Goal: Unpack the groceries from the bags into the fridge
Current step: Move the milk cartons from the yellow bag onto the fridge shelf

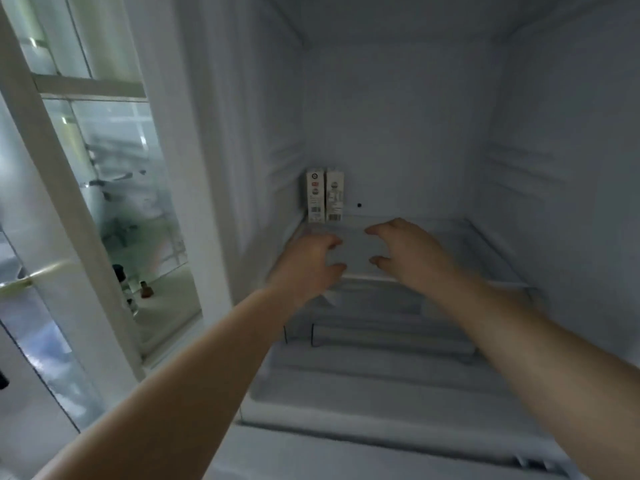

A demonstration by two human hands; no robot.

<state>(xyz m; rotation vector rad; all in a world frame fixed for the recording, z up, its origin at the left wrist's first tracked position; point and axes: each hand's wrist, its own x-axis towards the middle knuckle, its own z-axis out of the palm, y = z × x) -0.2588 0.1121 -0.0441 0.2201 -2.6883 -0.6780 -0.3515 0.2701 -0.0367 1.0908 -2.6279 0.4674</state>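
Reaching into fridge point(398, 116), hands point(311, 258) empty, 2 cartons point(325, 199) behind

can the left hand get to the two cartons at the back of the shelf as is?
Probably yes: the left hand is empty, open, just in front of the two cartons, with only bare glass shelf between.

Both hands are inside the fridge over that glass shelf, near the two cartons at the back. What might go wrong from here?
The left hand could knock over the two cartons, which stand upright close together in the back-left corner. The glass shelf is clear and hard to see, so the right hand may bump its front edge. The picture is blurred, so their contact with it is unclear.
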